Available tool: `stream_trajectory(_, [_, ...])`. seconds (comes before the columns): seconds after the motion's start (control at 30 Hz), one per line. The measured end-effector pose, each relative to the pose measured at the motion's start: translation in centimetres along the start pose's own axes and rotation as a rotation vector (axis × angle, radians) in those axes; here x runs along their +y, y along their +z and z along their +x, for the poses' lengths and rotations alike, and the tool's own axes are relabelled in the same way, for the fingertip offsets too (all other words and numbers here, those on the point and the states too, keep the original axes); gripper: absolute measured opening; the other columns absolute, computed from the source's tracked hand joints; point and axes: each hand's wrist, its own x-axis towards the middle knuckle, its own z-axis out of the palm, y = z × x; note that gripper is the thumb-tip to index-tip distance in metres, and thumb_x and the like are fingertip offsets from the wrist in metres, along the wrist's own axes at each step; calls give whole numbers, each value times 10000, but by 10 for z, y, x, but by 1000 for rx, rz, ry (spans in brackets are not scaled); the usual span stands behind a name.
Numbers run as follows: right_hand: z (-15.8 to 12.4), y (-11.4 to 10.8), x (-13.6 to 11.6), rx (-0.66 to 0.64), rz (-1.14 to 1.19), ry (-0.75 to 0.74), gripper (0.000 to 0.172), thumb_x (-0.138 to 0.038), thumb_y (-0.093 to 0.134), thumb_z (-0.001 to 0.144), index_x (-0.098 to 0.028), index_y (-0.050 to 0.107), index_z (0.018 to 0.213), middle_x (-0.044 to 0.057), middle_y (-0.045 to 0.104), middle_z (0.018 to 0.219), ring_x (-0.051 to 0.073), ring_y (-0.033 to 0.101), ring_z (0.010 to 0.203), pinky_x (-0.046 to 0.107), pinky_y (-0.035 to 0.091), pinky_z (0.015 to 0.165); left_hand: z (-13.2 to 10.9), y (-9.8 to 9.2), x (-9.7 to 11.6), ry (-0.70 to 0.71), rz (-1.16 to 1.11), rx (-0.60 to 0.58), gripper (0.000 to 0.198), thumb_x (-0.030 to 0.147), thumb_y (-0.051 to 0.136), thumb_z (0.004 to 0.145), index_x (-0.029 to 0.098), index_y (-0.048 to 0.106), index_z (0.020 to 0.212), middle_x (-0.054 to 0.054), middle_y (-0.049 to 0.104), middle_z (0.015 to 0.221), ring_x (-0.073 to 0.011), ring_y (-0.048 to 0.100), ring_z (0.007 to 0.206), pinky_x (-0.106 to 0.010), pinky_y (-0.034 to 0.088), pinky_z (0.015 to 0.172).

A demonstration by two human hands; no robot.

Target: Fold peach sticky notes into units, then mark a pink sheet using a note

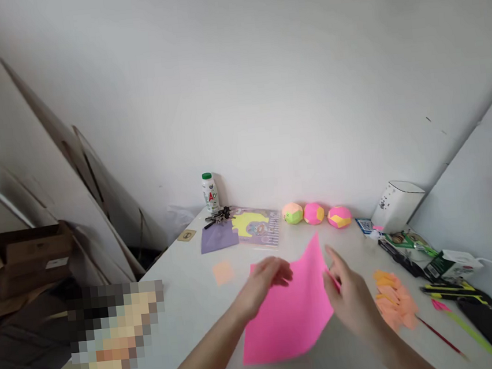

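Note:
A bright pink sheet of paper (290, 325) is over the table in front of me, its right side lifted and curving upward to a pointed corner. My right hand (349, 290) pinches the sheet's right edge between thumb and fingers. Over the upper left part of the sheet is my left hand (272, 275), its fingers loosely bent and apart with nothing visible in them. Whether its fingertips touch the paper I cannot tell. Several orange paper pieces (394, 298) lie in a pile just right of my right hand.
Three faceted paper balls (314, 213) line the wall. A white bottle (210, 193), keys (218, 217) and a purple folder (218, 236) are at back left. On the right lie a red pencil (441, 337), yellow-black cutters (454, 292) and a small box (454, 264). Part of the left is pixelated.

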Motion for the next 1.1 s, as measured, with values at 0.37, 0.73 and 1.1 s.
stream_trajectory(0.37, [-107,23,23,-467,510,-144,469,-228,496,863,-240,403,1323,1,567,715,207,611,785,424,499,853,-21,36,-97,-398,-363,-240,350,481,690,736,135,640,733,-12,606,590,-188,616,654,-371,472,797])
stream_trajectory(0.73, [-94,34,58,-383,640,443,280,-430,468,909,-206,559,1051,1,515,747,155,523,658,264,459,590,-28,26,-97,-277,-162,-361,456,486,689,751,128,673,1033,-126,711,986,-282,664,928,-431,497,865])
stream_trajectory(1.1, [-97,34,66,-456,646,251,280,-406,394,952,-264,473,1180,-7,458,754,154,472,641,280,425,576,-20,20,-87,-180,-227,-563,573,586,661,733,149,634,1102,-137,639,1119,-312,570,1093,-469,403,970])
